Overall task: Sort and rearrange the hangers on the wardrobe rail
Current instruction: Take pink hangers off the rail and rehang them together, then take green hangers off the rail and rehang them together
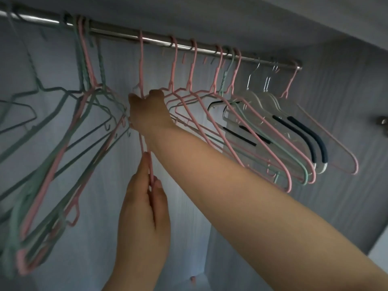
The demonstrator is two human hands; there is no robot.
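Head: hanger middle behind right hand

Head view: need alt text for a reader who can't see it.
Two bare hands hold one pink hanger hooked on a metal rail: the right hand grips it below the neck, and the left hand pinches its lower end. Green and pink hangers bunch to the left; pink, green and clear hangers hang to the right.

No readable text, label, brand, number or sign shows anywhere on the hangers or rail
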